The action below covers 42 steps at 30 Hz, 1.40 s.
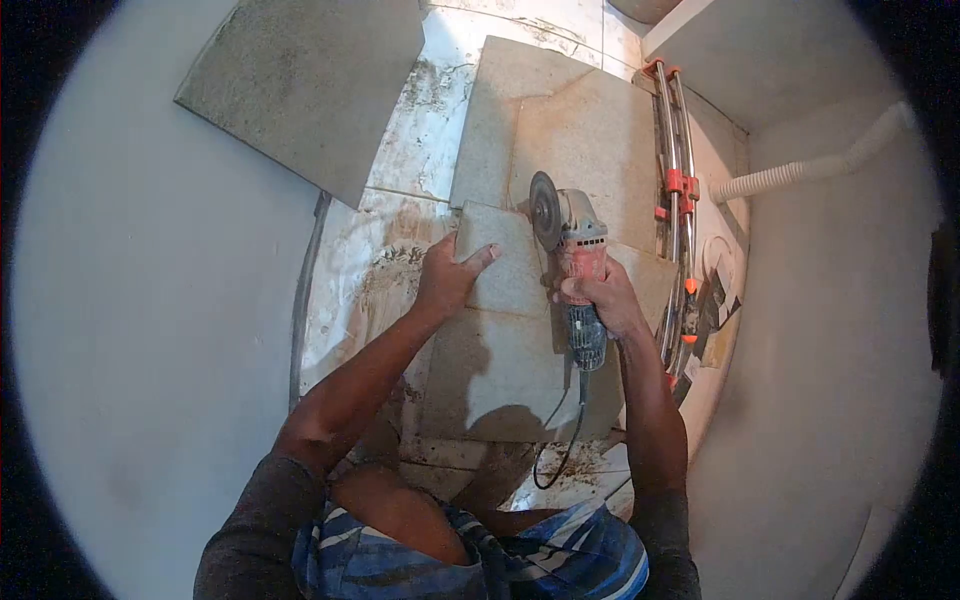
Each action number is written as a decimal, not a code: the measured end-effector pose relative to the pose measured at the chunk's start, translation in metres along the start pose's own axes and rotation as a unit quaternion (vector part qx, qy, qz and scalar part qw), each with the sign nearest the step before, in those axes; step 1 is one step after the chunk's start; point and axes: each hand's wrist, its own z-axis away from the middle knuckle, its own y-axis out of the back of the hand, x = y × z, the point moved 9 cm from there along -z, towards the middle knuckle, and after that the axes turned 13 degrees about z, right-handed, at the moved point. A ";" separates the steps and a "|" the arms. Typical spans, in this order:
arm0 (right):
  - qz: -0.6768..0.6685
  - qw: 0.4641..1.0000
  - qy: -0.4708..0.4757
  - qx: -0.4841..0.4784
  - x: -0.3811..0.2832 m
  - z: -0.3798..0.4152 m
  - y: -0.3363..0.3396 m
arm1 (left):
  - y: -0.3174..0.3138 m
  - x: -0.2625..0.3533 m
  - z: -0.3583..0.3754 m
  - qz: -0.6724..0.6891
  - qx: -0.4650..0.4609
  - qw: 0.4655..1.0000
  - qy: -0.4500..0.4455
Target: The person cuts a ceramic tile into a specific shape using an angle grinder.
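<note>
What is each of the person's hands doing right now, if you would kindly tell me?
Left hand: on the small tile, thumb over its face.
Right hand: closed around the grinder.

LOG | legible text: none | grinder (585,262): pale marks on red body, unreadable | disc (544,211): nothing legible

Your single view looks out from your head, facing forward and steeply down past your blue-and-white patterned clothing (380,555) at the near edge to the grey rectangular tiles (590,130) on the dirt-streaked white floor (340,260). It sits about arm's length above, wide enough to bend the pale plain walls (150,330) at left and right inside a round dark border, and no second view shares this scene.
</note>
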 end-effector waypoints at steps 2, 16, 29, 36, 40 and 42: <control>0.004 1.000 0.008 0.003 0.000 0.000 0.001 | 0.001 -0.002 -0.001 -0.006 0.004 1.000 -0.006; 0.000 1.000 0.014 -0.017 0.011 0.006 0.008 | 0.000 -0.003 -0.002 -0.056 -0.010 0.996 -0.067; 0.045 0.999 -0.007 -0.004 0.019 0.013 0.013 | 0.000 -0.017 -0.007 0.000 -0.006 0.999 -0.052; 0.057 0.998 0.002 -0.020 0.022 0.013 0.012 | 0.001 0.001 -0.001 -0.060 0.002 0.997 -0.043; 0.039 0.999 0.018 -0.010 0.017 0.014 0.009 | 0.000 0.001 0.000 -0.028 -0.007 0.997 -0.065; 0.049 0.998 0.020 -0.013 0.016 0.014 0.009 | -0.001 -0.001 -0.002 -0.017 -0.012 0.997 -0.073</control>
